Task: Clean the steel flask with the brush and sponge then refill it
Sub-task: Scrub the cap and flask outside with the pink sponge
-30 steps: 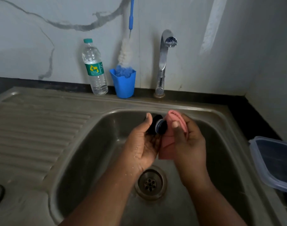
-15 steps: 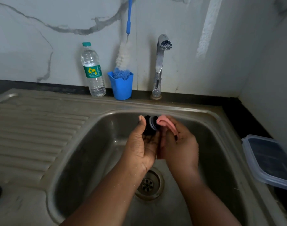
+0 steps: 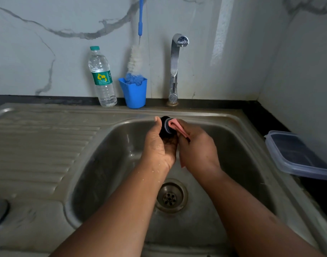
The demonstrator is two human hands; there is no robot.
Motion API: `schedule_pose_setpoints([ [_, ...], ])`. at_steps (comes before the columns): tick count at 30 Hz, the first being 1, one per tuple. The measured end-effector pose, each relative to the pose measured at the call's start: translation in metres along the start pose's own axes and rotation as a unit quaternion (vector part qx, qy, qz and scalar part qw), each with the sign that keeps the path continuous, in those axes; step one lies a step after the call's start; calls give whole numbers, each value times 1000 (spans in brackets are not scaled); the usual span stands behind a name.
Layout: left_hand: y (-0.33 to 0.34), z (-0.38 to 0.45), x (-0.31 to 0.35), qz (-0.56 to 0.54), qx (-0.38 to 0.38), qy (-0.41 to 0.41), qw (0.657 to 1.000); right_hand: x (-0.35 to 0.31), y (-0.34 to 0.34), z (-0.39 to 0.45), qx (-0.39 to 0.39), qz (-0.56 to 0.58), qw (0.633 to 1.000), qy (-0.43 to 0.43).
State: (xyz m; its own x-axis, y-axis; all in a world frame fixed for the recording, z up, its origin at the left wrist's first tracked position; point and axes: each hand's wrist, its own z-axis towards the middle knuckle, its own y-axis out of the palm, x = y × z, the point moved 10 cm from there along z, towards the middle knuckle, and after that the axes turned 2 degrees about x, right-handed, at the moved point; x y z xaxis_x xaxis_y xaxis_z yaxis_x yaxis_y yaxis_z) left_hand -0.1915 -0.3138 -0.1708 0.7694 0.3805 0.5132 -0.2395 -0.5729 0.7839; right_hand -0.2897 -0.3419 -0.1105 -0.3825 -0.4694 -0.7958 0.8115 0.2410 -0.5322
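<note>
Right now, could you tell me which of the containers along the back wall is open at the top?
The blue cup holding the bottle brush; the water bottle beside it is capped.

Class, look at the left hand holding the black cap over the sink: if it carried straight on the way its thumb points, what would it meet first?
Probably the sink's back rim, then the chrome tap at the wall. The left hand points up and away; depth is unclear.

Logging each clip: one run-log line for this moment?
left hand: holds cap | right hand: wipes cap with sponge | over sink | tap dry
</note>
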Motion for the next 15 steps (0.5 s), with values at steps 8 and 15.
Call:
schedule_pose_setpoints([
  [8, 5, 1, 0, 26, -11, -9, 1000, 16, -15, 6, 42, -7, 998, 36],
  [15, 2, 4, -4, 57, -19, -34, 998, 9, -14, 4, 61, 20, 998, 3],
])
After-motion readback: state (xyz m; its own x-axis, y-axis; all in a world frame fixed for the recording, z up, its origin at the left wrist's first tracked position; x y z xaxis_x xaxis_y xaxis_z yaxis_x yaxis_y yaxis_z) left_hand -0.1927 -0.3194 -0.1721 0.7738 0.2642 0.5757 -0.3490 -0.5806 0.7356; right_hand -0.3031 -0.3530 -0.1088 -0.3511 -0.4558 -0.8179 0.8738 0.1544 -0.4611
